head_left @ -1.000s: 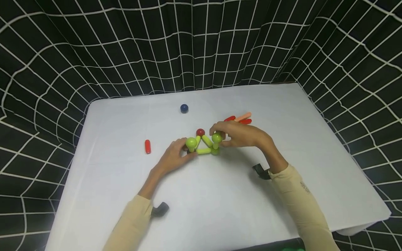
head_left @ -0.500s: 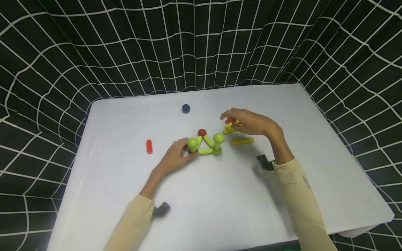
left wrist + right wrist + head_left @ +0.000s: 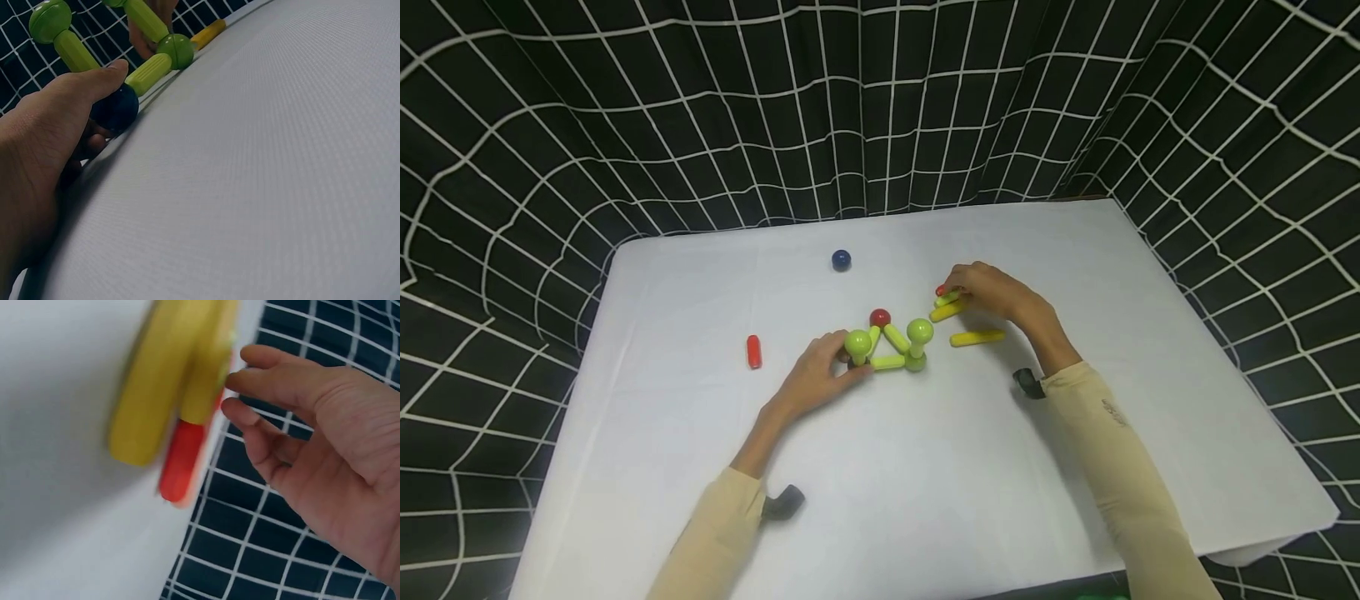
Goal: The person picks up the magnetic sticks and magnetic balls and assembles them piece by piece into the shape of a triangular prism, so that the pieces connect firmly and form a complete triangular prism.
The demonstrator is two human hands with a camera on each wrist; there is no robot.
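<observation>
My left hand point(image 3: 816, 375) grips a dark blue ball point(image 3: 117, 107) at the left corner of a ball-and-rod frame, thumb over it and fingers beneath. Green rods point(image 3: 887, 362) join that corner to a red ball point(image 3: 880, 317) at the back and a green ball point(image 3: 915, 362) at right. Upright rods rise from both front corners, topped by a left green ball point(image 3: 857, 345) and a right green ball point(image 3: 921, 331). My right hand point(image 3: 992, 292) reaches over a loose rod pile, fingertips right at the edge of yellow rods point(image 3: 147, 394) and a red rod point(image 3: 181, 459), none visibly gripped.
A single yellow rod point(image 3: 977, 337) lies in front of the pile. Far back on the white table point(image 3: 880, 483) is another blue ball point(image 3: 841, 260), and a short red rod point(image 3: 754, 352) lies at left. Black curtains with a white grid point(image 3: 805, 108) enclose the sides and back.
My right hand has left the right green ball, now standing on its upright rod, and moved back and right to the rod pile. The left hand stays at its corner.
</observation>
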